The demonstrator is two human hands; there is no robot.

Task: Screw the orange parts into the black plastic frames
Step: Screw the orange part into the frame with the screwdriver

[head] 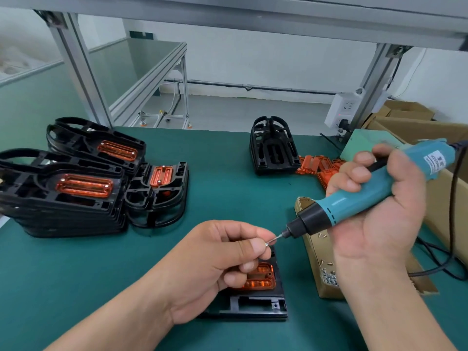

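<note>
**Left hand** (222, 262): thumb and forefinger pinch a small screw (266, 245); the other fingers are curled below it. The screw meets the tip of the bit (274, 239) of a teal electric screwdriver (354, 201), which slants down toward the left fingertips.

**Right hand** (379, 216): palm toward the camera, fingers wrapped round the screwdriver's body. A black cable (452, 219) runs from the tool's rear end down past the right wrist.

**Work piece:** directly beneath the left fingers a black plastic frame (255, 304) lies flat on the green bench mat (76, 274). An orange part (262, 277) is seated in it, partly hidden by the curled fingers. Whether it is already fastened cannot be told.

**Supplies:** between the left fingertips and the right palm stands an open cardboard box (312, 257) with loose screws (329, 278) inside. Beyond the screwdriver's tip, well apart from both hands, is a stack of empty frames (273, 153). Touching that stack, a heap of loose orange parts (314, 164) runs behind the right fingers.

**Assembled pieces:** well to the outer side of the left fingers are a near stack (63, 211) and a far stack (88, 138) of frames, each topped by a frame with an orange part fitted. A single frame (157, 198), also fitted with its orange part, leans against the near stack on the side facing the fingers.
</note>
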